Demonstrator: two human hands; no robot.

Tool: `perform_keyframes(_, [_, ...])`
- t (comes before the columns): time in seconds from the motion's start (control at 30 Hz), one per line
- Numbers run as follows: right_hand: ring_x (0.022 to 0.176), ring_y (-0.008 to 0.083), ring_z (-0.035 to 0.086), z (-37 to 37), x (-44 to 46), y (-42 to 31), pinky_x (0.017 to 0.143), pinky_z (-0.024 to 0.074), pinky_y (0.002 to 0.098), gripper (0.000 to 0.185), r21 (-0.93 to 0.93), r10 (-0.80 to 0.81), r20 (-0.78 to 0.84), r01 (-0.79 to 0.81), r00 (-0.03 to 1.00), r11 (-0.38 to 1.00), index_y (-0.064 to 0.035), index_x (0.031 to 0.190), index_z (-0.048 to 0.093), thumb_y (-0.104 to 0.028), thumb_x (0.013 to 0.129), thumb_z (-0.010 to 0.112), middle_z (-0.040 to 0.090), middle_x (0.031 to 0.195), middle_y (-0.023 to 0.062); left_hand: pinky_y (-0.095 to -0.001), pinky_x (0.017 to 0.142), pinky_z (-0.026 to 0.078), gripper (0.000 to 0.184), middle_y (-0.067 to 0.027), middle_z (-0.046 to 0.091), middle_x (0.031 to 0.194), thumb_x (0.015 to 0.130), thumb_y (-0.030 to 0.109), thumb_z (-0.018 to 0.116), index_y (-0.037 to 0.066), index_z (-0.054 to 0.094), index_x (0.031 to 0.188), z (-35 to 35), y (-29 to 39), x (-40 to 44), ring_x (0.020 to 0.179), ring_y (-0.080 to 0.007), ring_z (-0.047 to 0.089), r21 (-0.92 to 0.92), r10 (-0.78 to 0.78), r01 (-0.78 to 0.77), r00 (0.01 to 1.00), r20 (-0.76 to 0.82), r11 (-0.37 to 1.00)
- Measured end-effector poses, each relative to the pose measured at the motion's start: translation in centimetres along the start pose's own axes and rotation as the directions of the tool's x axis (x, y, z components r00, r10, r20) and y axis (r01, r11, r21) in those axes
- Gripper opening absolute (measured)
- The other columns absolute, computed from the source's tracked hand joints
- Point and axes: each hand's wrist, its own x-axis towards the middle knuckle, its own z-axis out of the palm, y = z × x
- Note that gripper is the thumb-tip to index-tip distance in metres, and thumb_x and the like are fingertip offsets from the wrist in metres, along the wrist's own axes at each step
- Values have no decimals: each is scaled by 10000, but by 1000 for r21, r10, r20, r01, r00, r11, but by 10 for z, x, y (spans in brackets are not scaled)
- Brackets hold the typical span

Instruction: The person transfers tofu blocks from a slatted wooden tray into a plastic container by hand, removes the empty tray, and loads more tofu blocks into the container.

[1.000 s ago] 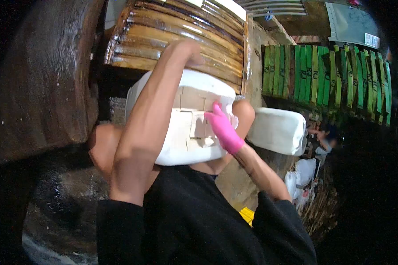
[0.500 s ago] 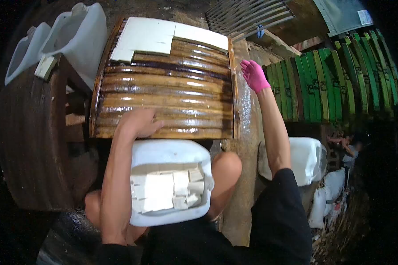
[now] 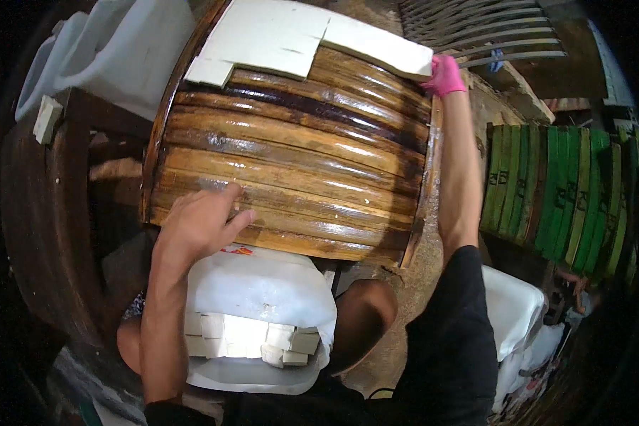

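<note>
In front of me lies a slatted rack [image 3: 298, 156] of wet brown bamboo with wooden side rails. White tofu-like slabs [image 3: 263, 35] cover its far end. My left hand [image 3: 199, 221], bare, hovers over or rests lightly on the near slats at the left, thumb and fingers apart. At the far right corner my right hand [image 3: 446, 75], in a pink glove, has its fingers curled around the rack's side rail, right beside the end of the white slab. Between my knees stands a cut-open white plastic container [image 3: 263, 284] with several small white blocks [image 3: 245, 337] inside.
Dark wooden furniture [image 3: 42, 234] stands at the left with a white block [image 3: 47, 119] on its edge; white jugs [image 3: 121, 57] are behind it. Green marked boards [image 3: 554, 192] stand in a row at the right. A metal grille [image 3: 483, 35] is at the back, another white container [image 3: 508, 305] lower right.
My right hand has come in from beside the rack and closed at its far right corner. My left hand has shifted slightly left, thumb spread. The view has turned, so the rack appears tilted.
</note>
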Motion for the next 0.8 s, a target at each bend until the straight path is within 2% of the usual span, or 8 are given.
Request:
perform_keyframes(0.07, [1391, 345, 449, -6, -26, -16, 1175, 289, 576, 612, -37, 90, 206, -84, 974, 996, 13, 1486, 367, -388, 1063, 181, 492, 1478, 207, -513, 882, 496, 501, -257, 695, 987, 929, 445, 605, 26, 603, 1204, -3, 2, 2, 995, -439, 656, 5, -33, 33, 999, 37, 999])
perform_keyframes(0.23, [1466, 436, 277, 33, -66, -5, 1142, 139, 762, 649, 289, 5, 512, -177, 859, 941, -18, 1533, 294, -416, 1026, 225, 296, 1596, 217, -500, 878, 501, 490, -252, 696, 993, 930, 446, 603, 32, 616, 1191, -2, -2, 3, 987, -423, 663, -33, -13, 14, 999, 32, 999])
perform_keyframes(0.3, [1461, 484, 249, -12, 33, 47, 1113, 126, 807, 670, 472, -225, 603, -115, 765, 874, -36, 1540, 296, -415, 988, 267, 250, 1613, 217, -493, 878, 505, 494, -248, 698, 995, 929, 444, 608, 26, 622, 1192, -1, -2, 1, 977, -420, 665, -1, 11, -11, 1000, 13, 1000])
perform_keyframes(0.53, [1351, 400, 476, -35, -131, 85, 1168, 343, 511, 720, 310, -358, -6, 342, 934, 887, 30, 1449, 430, -459, 934, 314, 463, 1494, 209, -489, 846, 525, 515, -246, 700, 1021, 920, 486, 603, 28, 672, 1145, 16, -21, 20, 978, -401, 677, 12, 213, -213, 977, 16, 977])
perform_keyframes(0.63, [1378, 425, 441, -22, -262, 76, 1180, 301, 561, 747, 324, -231, 99, 188, 968, 927, 24, 1489, 381, -483, 941, 352, 400, 1528, 251, -431, 851, 537, 615, -214, 714, 1000, 931, 570, 589, 26, 658, 1210, 9, -17, 19, 940, -345, 698, -39, 251, -249, 966, 57, 968])
perform_keyframes(0.67, [1491, 461, 189, 9, -327, 66, 1205, 143, 648, 744, 350, -210, 138, 151, 968, 925, 17, 1556, 232, -430, 976, 362, 178, 1632, 237, -416, 836, 536, 628, -196, 715, 998, 930, 579, 592, 24, 656, 1215, 10, -17, 19, 924, -324, 691, -67, 283, -282, 959, 9, 957])
perform_keyframes(0.73, [1420, 438, 365, -51, -349, 91, 1201, 234, 583, 720, 542, -239, 725, -321, 645, 776, 62, 1494, 348, -448, 986, 375, 350, 1551, 270, -385, 807, 534, 652, -159, 715, 993, 928, 597, 597, 19, 654, 1225, 13, -18, 17, 892, -282, 678, -121, 364, -373, 927, -94, 920])
perform_keyframes(0.8, [1368, 426, 425, -32, -405, 104, 1187, 269, 557, 715, 564, -199, 741, -434, 641, 702, 75, 1455, 393, -459, 981, 385, 413, 1497, 272, -363, 786, 526, 659, -149, 707, 1008, 922, 602, 609, 17, 658, 1220, 12, -19, 20, 886, -258, 660, -164, 375, -380, 925, -62, 910])
